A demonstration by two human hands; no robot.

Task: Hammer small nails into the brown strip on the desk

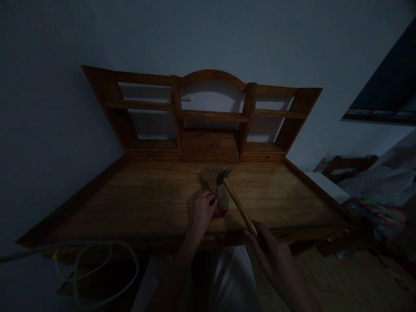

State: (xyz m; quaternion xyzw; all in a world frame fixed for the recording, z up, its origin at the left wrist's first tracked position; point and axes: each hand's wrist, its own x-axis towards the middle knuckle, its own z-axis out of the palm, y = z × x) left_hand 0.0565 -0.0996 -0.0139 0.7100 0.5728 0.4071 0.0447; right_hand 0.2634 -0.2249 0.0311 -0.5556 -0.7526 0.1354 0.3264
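My right hand [271, 251] is wrapped around the wooden handle of a hammer [239, 203]. The dark metal head of the hammer is over a brown, rough-textured piece [223, 199] that lies on the wooden desk [156, 195]. This piece looks like sacking or a small bag, with a red edge at its near end and a yellowish patch near the hammer head. At its left side, my left hand [204, 210] rests with thumb and fingers pinched together. What those fingertips hold is too dark and small to make out.
A wooden shelf unit [211, 115] stands along the desk's back, against the wall. Looped pale cable [107, 242] hangs at the front left. To the right are a chair [352, 164], a white surface [326, 184] and a heap of mixed items [377, 208].
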